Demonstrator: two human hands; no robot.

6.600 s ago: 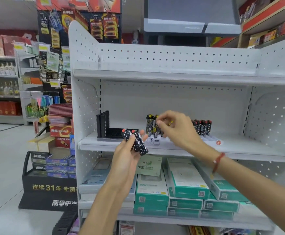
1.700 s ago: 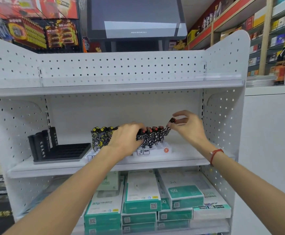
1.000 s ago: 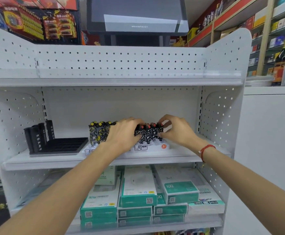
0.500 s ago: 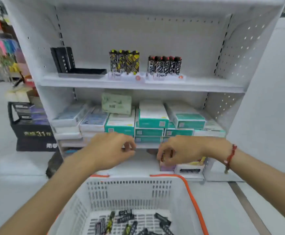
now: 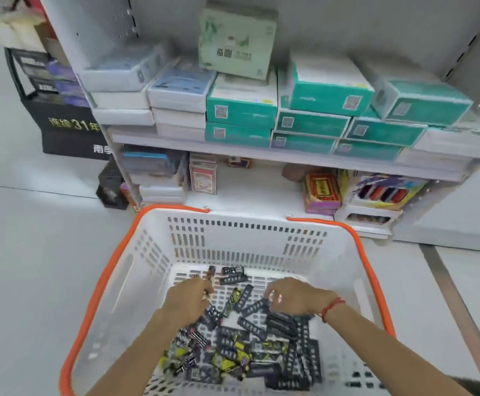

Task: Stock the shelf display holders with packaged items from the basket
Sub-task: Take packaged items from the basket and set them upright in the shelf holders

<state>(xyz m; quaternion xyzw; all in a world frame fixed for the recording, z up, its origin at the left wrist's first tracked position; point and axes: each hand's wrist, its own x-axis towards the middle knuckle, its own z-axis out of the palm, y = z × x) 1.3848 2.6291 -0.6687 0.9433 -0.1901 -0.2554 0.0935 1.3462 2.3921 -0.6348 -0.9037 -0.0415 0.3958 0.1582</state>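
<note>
Reaching into the basket (image 5: 153, 252), both hands' fingers curl among packets (image 5: 250, 338); grip unclear; teal boxes (image 5: 313, 110) above.

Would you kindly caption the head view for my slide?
Both hands, left hand and right hand, reach into the white basket among loose black packaged items below stocked shelves.

2 bare forearms reach forward and down, side by side | left hand (image 5: 188, 300): knuckles up, fingers curled under, grip contents unclear | right hand (image 5: 291, 295): fingers bent downward, grip contents unclear; red cord on wrist
</note>
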